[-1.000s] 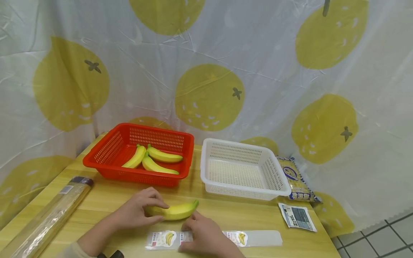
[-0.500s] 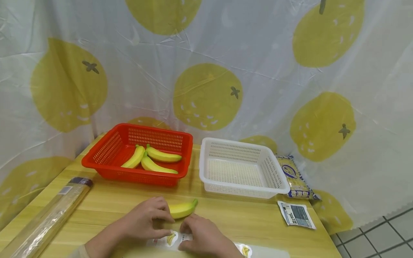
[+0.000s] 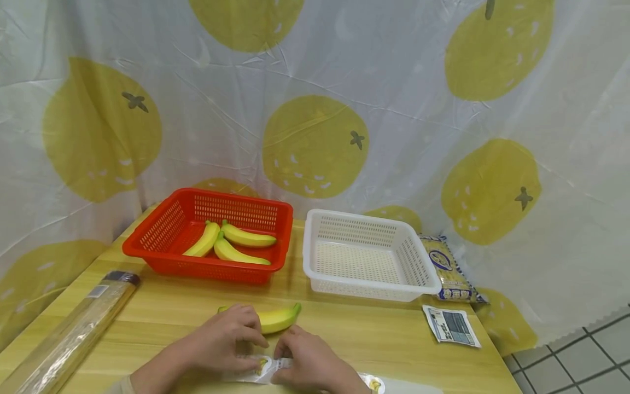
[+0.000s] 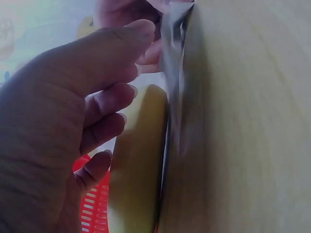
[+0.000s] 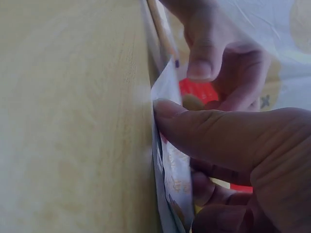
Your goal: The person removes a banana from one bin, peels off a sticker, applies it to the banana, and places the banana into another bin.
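My right hand [image 3: 315,361] pinches a strip of clear bags with banana stickers [image 3: 394,384] between thumb and fingers; the strip [image 5: 177,179] stands partly lifted off the wood in the right wrist view. Close to the strip's left part, my left hand [image 3: 223,336] hovers with relaxed, slightly bent fingers and a gap between thumb and fingertips. Just beyond both hands lies a single banana [image 3: 278,320], its middle partly covered by the left hand. The left wrist view has this banana [image 4: 141,160] beside the loosely bent fingers.
A red basket [image 3: 209,269] with 3 bananas stands at the back left. Right of it is a white basket [image 3: 364,290]. A yellow printed bag [image 3: 453,279] and a small packet [image 3: 451,326] lie at the right. A long clear roll [image 3: 74,334] lies along the left edge.
My left hand has moved off the banana, down and right to the strip's left part. The strip's right end has shifted slightly down and right. The right hand stays nearly in place.
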Demonstrator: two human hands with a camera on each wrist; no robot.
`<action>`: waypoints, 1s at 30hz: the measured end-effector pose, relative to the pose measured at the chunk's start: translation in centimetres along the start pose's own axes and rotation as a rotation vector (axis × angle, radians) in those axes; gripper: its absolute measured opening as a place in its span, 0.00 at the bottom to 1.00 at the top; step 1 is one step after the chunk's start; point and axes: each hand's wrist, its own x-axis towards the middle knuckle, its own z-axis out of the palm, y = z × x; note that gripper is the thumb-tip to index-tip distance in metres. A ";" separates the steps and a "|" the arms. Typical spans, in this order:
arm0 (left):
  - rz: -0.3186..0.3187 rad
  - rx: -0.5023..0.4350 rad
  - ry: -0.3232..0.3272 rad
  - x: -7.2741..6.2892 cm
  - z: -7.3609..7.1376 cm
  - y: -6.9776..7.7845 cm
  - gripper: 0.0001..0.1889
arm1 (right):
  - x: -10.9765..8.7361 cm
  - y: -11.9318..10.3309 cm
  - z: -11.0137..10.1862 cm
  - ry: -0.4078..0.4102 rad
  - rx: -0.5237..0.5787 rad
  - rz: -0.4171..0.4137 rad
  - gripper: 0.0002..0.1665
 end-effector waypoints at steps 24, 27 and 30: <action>0.045 -0.035 0.160 0.3 0.4 -0.6 0.14 | 0.4 1.2 -0.1 0.322 0.130 -0.192 0.03; 0.043 -0.023 0.167 0.4 0.3 -0.6 0.14 | 0.4 1.1 -0.2 0.281 0.230 -0.172 0.05; 0.049 -0.022 0.169 0.4 0.3 -0.5 0.13 | 0.4 1.0 -0.2 0.247 0.310 -0.150 0.06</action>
